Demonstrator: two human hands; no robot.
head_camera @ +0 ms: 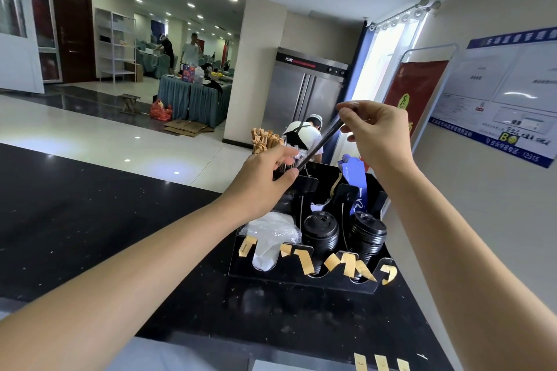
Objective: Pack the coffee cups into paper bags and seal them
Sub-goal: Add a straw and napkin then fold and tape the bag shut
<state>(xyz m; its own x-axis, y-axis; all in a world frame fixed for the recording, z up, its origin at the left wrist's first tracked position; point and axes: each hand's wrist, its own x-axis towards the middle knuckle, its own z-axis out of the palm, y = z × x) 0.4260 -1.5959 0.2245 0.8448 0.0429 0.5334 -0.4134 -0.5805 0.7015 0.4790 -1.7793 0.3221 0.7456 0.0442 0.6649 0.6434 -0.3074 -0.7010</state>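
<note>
I see my right hand and left hand each pinching one end of a thin dark wrapped straw, grip closed on it. It's held above the black compartment organiser on the black speckled surface; no cups or bags visible.

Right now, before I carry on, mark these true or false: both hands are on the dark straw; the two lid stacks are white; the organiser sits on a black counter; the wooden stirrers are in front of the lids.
1. Both hands hold the dark straw. True: the right hand pinches its upper end, the left hand its lower end.
2. The two lid stacks are white. False: both are black.
3. The organiser sits on a black counter. True.
4. The wooden stirrers stand in front of the lids. False: they stand at the organiser's far side, behind the lids.
</note>
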